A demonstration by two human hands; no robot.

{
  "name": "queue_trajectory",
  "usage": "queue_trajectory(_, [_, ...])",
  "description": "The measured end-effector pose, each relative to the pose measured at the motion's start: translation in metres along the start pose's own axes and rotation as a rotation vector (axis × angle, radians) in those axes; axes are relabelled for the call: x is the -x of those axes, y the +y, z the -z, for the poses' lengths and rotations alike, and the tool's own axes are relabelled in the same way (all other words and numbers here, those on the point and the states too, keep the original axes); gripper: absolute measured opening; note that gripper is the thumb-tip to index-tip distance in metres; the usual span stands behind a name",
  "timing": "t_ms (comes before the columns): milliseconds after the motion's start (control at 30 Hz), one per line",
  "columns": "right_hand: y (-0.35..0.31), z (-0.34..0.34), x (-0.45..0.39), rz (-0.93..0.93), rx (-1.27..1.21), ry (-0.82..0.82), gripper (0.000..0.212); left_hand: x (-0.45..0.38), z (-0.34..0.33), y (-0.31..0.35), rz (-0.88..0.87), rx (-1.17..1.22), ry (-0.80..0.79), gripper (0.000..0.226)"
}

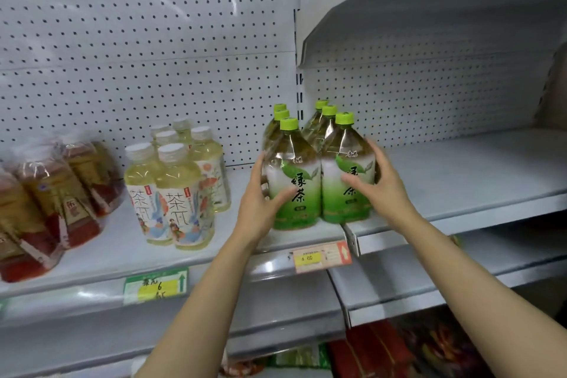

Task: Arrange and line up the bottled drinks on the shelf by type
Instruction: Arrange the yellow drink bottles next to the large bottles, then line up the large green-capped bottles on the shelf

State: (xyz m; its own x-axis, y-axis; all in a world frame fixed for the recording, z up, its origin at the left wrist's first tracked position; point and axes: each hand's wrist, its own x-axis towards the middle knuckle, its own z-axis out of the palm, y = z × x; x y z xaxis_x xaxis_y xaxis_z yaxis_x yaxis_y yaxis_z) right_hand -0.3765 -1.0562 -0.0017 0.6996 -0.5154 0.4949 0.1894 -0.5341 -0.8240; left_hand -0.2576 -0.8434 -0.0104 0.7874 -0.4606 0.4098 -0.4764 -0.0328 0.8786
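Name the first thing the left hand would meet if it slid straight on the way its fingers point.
The left hand already grips the left front green tea bottle. Further along, likely the rear green-capped bottles, then the pegboard back panel; depth is unclear.

White pegboard back panels [147, 40] rise behind grey metal shelving [460, 169] under soft, even light.

Both hands — left hand [260, 202], right hand [376, 184] — clasp the upright green tea bottles [319, 169] on the shelf [460, 169].
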Motion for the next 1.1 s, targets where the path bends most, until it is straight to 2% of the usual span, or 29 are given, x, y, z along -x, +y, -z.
queue_trajectory(167, [0.009,0.006,-0.005,0.004,-0.126,-0.026,0.076,-0.003,0.003,-0.003,0.026,-0.008,-0.010,0.088])
queue_trajectory(333, [0.008,0.002,0.000,0.007,-0.115,-0.070,0.079,0.006,0.001,0.001,0.008,-0.073,0.016,0.088])
queue_trajectory(400, [0.006,-0.005,0.010,-0.001,0.031,0.070,0.089,0.016,0.001,0.006,-0.025,-0.172,0.057,0.085])
queue_trajectory(467, [-0.001,-0.014,0.028,0.115,0.178,0.280,0.087,0.035,0.009,0.009,-0.101,-0.274,0.209,0.076])
queue_trajectory(533, [-0.017,-0.031,0.047,0.352,0.205,0.395,0.073,0.058,0.031,0.011,-0.269,-0.320,0.453,0.058])
queue_trajectory(567, [-0.024,-0.042,0.055,0.461,0.208,0.390,0.066,0.066,0.047,0.010,-0.323,-0.330,0.587,0.050])
queue_trajectory(633, [-0.037,-0.070,0.067,0.581,0.181,0.283,0.058,0.072,0.085,0.006,-0.323,-0.337,0.797,0.039])
queue_trajectory(733, [-0.057,-0.114,0.071,0.500,0.062,0.039,0.060,0.059,0.142,0.003,-0.212,-0.317,0.888,0.041])
queue_trajectory(833, [-0.081,-0.156,0.062,0.395,0.029,-0.105,0.064,0.037,0.186,0.001,-0.116,-0.316,0.769,0.052])
queue_trajectory(933, [-0.107,-0.193,0.046,0.312,0.054,-0.216,0.090,0.018,0.209,0.001,-0.012,-0.275,0.415,0.067])
queue_trajectory(1000, [-0.117,-0.214,0.036,0.299,0.078,-0.283,0.109,0.011,0.216,-0.003,0.035,-0.241,0.174,0.069])
queue_trajectory(1100, [-0.121,-0.237,0.025,0.274,0.017,-0.313,0.118,0.004,0.226,-0.012,0.095,-0.128,-0.024,0.075])
